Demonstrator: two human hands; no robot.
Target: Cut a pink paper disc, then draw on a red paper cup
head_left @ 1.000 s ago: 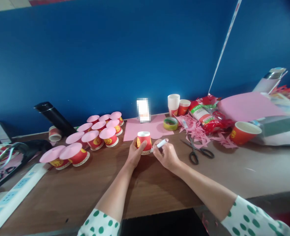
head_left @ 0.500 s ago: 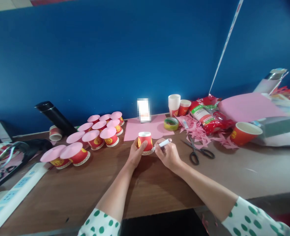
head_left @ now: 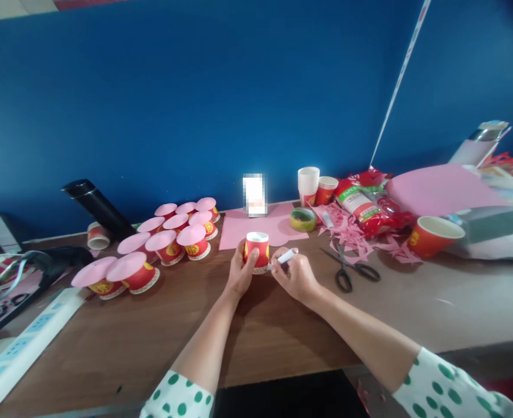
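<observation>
My left hand [head_left: 240,270] is wrapped round the left side of a red paper cup [head_left: 257,248] with yellow print, thumb across its front. The cup stands upside down, its white base up and its patterned rim at the bottom. In my right hand [head_left: 299,275] is a white marker pen [head_left: 288,256], pinched between thumb and fingers. The pen's tip points left at the cup's lower rim; whether it touches cannot be made out. To the left stand several upside-down red cups topped with pink paper discs [head_left: 191,235].
Black scissors [head_left: 346,268] lie right of my right hand, beside pink paper shreds [head_left: 347,228]. Behind the cup are pink sheets [head_left: 234,228] and a tape roll [head_left: 302,219]. A large red cup [head_left: 434,237] lies tilted at right; a power strip [head_left: 30,339] lies at left.
The marker and my right hand have shifted slightly left and down along the cup's lower rim. My left hand still holds the cup, which has tilted or turned very slightly.
</observation>
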